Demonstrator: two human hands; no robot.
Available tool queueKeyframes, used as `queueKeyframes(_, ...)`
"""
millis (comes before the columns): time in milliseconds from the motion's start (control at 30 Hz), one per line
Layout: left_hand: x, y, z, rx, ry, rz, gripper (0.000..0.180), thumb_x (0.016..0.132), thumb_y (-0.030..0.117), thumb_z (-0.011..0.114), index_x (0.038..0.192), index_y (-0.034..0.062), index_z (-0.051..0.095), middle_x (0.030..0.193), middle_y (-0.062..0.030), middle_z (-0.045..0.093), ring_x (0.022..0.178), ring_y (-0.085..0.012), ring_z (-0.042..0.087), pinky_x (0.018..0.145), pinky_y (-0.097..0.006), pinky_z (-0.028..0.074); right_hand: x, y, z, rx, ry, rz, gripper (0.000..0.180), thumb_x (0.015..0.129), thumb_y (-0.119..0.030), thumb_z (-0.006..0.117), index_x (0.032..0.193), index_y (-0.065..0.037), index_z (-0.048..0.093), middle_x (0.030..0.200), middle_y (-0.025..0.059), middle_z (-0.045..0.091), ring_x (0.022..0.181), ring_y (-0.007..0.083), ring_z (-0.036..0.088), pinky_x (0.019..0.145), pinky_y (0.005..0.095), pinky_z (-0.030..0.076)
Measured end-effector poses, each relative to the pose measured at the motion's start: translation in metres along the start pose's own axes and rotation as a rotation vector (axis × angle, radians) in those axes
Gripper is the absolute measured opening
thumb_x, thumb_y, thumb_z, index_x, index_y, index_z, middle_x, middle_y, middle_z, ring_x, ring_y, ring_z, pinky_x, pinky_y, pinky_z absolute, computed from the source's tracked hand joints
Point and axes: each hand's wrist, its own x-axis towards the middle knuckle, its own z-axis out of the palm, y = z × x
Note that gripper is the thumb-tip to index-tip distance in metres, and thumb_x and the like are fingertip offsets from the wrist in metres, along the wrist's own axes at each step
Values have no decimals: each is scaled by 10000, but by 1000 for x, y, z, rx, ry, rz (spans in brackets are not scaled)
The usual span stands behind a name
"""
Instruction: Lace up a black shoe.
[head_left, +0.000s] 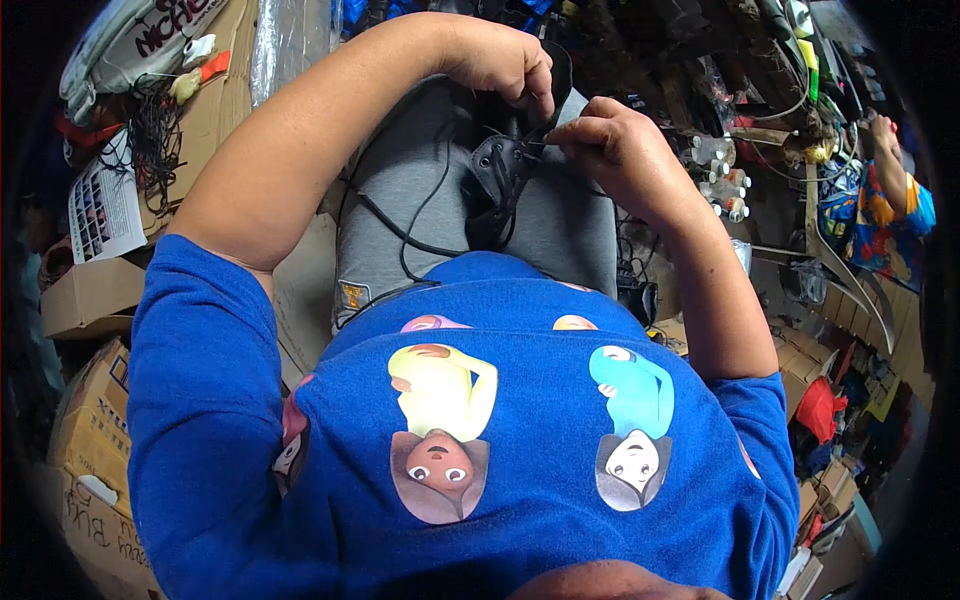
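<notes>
A black shoe (490,175) with metal eyelets lies on my lap, between my grey-trousered thighs (400,170). Its far part is dark and partly covered by my fingers. My left hand (512,78) is closed, its curled fingers gripping the shoe's far part. On the right side of the eyelets, my right hand (605,140) pinches something thin whose kind I cannot make out. A long black shoelace (425,205) hangs loose from the shoe across my left thigh, trailing toward my shirt.
Cardboard boxes (95,295) and a bundle of black cords (160,150) stand at the left. Several small clear bottles (720,175) are right of my knee. Another person's arm (890,170) shows at far right. Dark clutter fills the far side.
</notes>
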Motion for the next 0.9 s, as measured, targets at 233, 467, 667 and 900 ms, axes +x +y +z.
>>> queueKeyframes(233, 5, -3, 1, 0, 31, 70, 295, 730, -8, 571, 974, 69, 718, 835, -60, 511, 795, -194, 535, 742, -303, 434, 6, 8, 2, -35, -47, -103, 224, 728, -51, 663, 922, -142, 728, 791, 100, 593, 761, 267, 622, 701, 373, 507)
queueKeyframes(467, -29, 12, 53, 221, 848, 43, 307, 754, 231, 723, 1004, 66, 656, 1028, -118, 535, 969, -300, 573, 840, -359, 464, -7, 29, 11, 349, -90, 62, 245, 781, -45, 670, 995, -148, 730, 807, 40, 559, 779, 165, 568, 724, 295, 469)
queueKeyframes(667, -64, 27, 108, 54, 747, -169, 300, 732, 221, 739, 956, 50, 636, 925, -133, 577, 860, -314, 594, 732, -372, 476, -7, 41, 14, 484, -164, 70, 261, 796, -41, 665, 1024, -152, 726, 812, 13, 528, 813, 134, 536, 770, 263, 444)
queueKeyframes(900, -62, 30, 136, 85, 1000, -40, 136, 773, 55, 661, 900, 36, 615, 874, -114, 607, 773, -315, 612, 677, -382, 485, -5, 44, 17, 520, -208, 86, 275, 801, -30, 655, 1033, -160, 726, 815, -2, 514, 804, 119, 513, 753, 248, 432)
